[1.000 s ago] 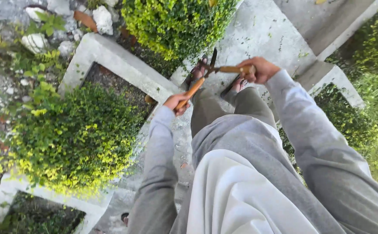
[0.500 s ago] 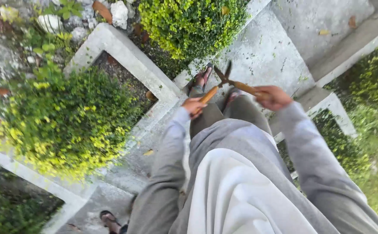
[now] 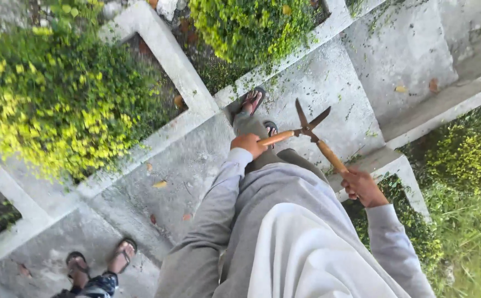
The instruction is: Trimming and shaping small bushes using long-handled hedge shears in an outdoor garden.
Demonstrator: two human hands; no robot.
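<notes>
We hold shears (image 3: 307, 130) above the path (image 3: 196, 160); one bush (image 3: 58, 105) lies left, another (image 3: 251, 25) ahead, grass (image 3: 472, 232) right.

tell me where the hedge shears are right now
In the head view the hedge shears sit just right of centre, blades open over the concrete path, one wooden handle in the left hand and the other in the right hand.

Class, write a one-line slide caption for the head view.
Both hands, left hand and right hand, hold open hedge shears above concrete path.
</notes>
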